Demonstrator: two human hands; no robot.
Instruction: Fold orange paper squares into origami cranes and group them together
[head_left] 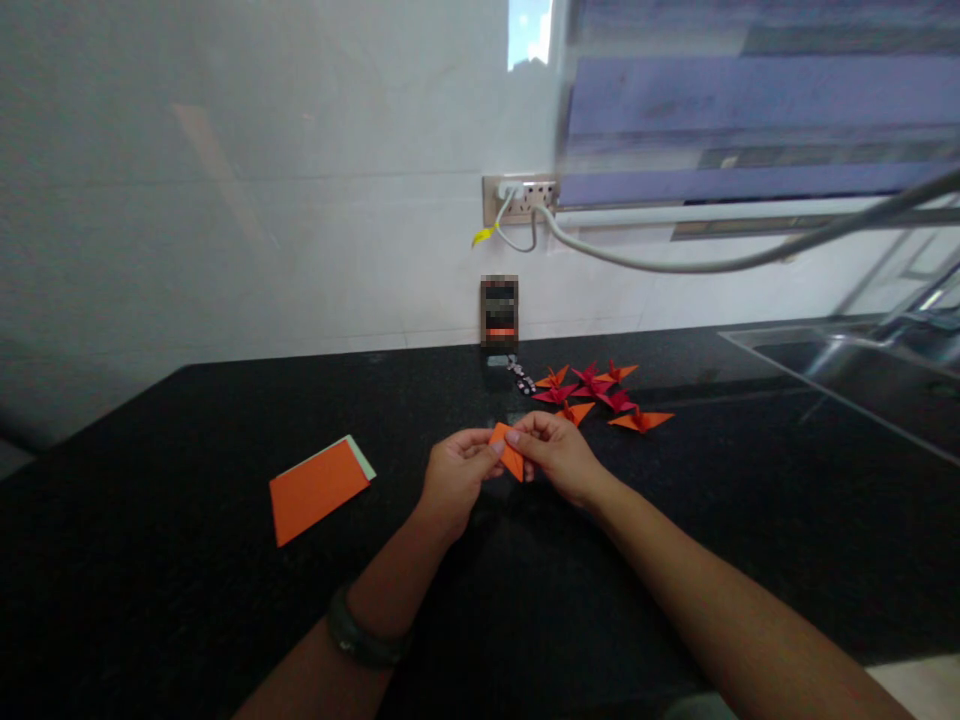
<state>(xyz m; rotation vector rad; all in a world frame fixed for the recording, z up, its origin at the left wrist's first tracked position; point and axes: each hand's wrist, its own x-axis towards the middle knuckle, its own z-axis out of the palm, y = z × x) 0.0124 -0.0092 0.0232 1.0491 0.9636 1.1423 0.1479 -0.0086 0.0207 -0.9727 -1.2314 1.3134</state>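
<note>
A small folded piece of orange origami paper is held up over the black counter between both hands. On its left side, my left hand pinches it between thumb and fingers. The thumb of my right hand presses on its upper right, with the fingers closed behind it. Just past my right hand lie several folded paper cranes in orange and red. To the left rests a stack of orange paper sheets, with a pale green sheet showing at its edge.
A phone with a blurred screen leans against the wall, a beaded strap beside it. Above are a wall socket and a grey cable. A sink is set into the black counter at right.
</note>
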